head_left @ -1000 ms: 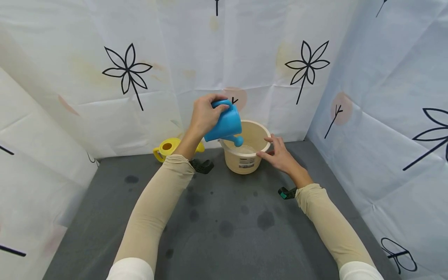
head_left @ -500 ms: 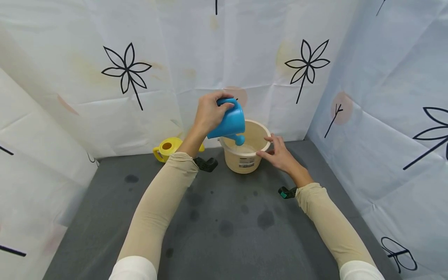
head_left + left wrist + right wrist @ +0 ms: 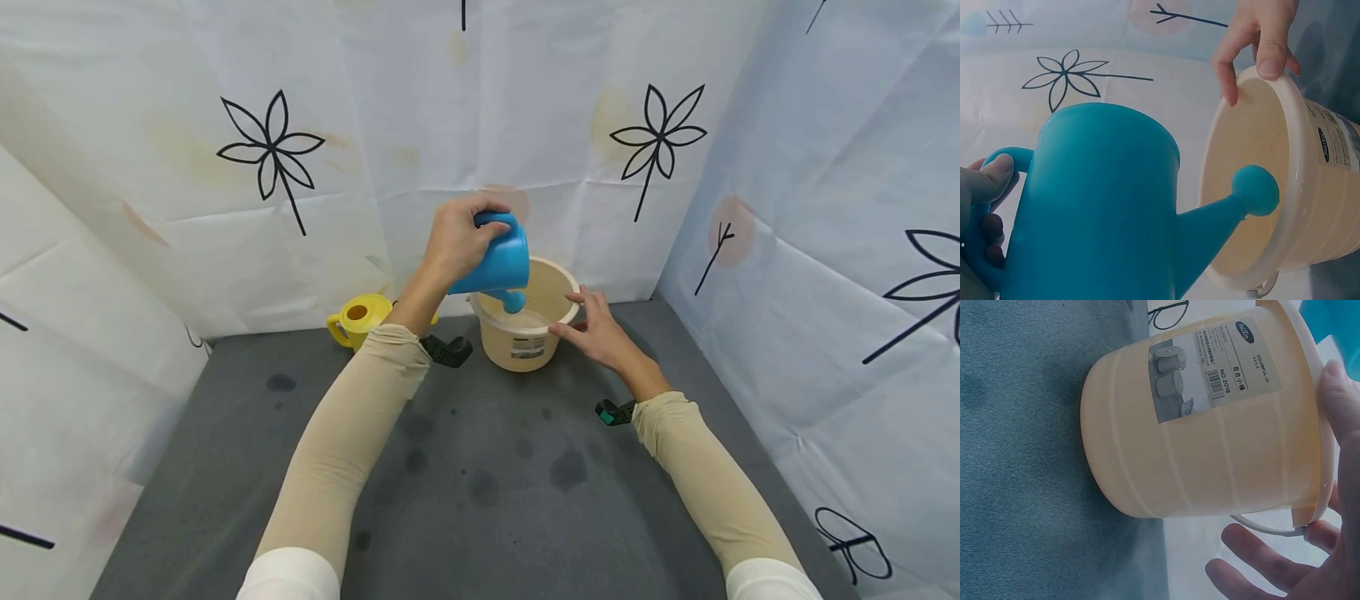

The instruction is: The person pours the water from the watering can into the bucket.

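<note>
My left hand (image 3: 459, 237) grips the handle of a blue watering can (image 3: 501, 265), fingers curled round it. Tilted, the can has its spout and round sprinkler head (image 3: 1256, 190) low over the mouth of a cream plastic bucket (image 3: 517, 346). The bucket stands upright on the dark table and has a printed label (image 3: 1216, 369). With thumb and fingers, my right hand (image 3: 598, 333) pinches the bucket's rim on the right; in the right wrist view its other fingers (image 3: 1260, 550) are spread beside the bucket's wall. No water stream shows.
A yellow watering can (image 3: 363, 317) stands left of the bucket, partly behind my left forearm. Patterned white cloth (image 3: 450, 125) walls the table at back and sides. Dark wet spots (image 3: 568, 471) mark the grey tabletop (image 3: 637, 517).
My left hand has moved right and slightly up with the blue watering can, so the can covers more of the bucket's mouth. The right hand and bucket have stayed in place.
</note>
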Demonstrator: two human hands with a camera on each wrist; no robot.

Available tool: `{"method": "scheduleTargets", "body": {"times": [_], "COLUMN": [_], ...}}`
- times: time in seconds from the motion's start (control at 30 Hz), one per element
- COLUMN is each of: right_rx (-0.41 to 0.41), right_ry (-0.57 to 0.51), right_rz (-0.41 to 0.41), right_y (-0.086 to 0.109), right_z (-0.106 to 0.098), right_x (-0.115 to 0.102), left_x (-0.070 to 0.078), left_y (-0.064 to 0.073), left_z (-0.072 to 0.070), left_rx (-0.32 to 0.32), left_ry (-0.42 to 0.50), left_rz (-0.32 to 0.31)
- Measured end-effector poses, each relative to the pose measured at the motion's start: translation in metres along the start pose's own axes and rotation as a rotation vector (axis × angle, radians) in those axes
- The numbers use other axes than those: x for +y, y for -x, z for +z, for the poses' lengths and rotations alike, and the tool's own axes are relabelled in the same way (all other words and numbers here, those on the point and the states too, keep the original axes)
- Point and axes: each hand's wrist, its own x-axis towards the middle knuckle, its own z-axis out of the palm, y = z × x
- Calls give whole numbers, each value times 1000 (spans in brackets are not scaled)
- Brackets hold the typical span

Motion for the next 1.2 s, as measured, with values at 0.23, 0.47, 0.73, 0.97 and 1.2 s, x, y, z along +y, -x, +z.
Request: {"method": "scheduleTargets", "body": {"times": [0.23,0.47,0.73,0.97,1.2], "right_rx": [-2,-4,-6,-10,-6], "right_ry": [-9,-9,-16,-14,-2], "right_rz": [0,1,1,5,0], "right_y": [0,1,1,1,1], "right_z": [0,1,1,2,2], "right_x": [0,-1,-1,-1,1], "left_x": [0,0,-1,0,1], "left_y": [1,1,0,0,-1], "left_z": [1,2,2,3,2], "left_rx": [-11,-14,-18,-19,-28], "left_ry": [-3,-40,-63,-76,-101], "left_rz": [21,57,64,76,84]}}
